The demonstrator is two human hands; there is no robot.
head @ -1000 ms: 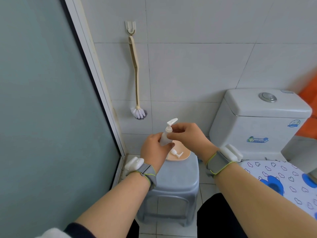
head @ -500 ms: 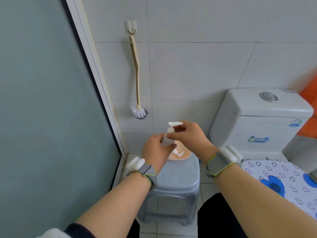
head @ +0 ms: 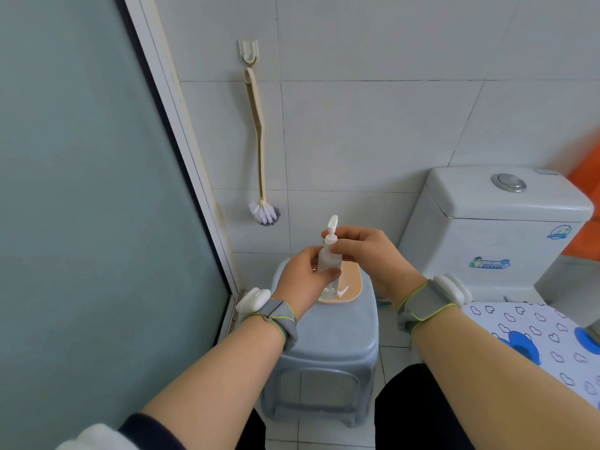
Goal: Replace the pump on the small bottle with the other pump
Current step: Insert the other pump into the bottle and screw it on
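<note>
A small translucent bottle [head: 328,258] is held above a beige tray [head: 352,280] on a grey plastic stool [head: 328,332]. My left hand [head: 303,280] is wrapped around the bottle's body. A white pump [head: 331,230] sits on the bottle's neck, nozzle pointing up and away. My right hand [head: 370,254] pinches the pump's collar with thumb and fingers. A second white pump [head: 341,292] lies on the tray, partly hidden behind the bottle and my left hand.
A toilet brush [head: 259,151] hangs from a wall hook at the back left. A frosted glass door [head: 81,190] stands on the left. The toilet cistern [head: 496,228] and a patterned lid cover [head: 535,339] are on the right.
The pump's nozzle has turned from pointing right to pointing up and away, as my right hand twists the collar. The bottle stays in my left hand above the tray.
</note>
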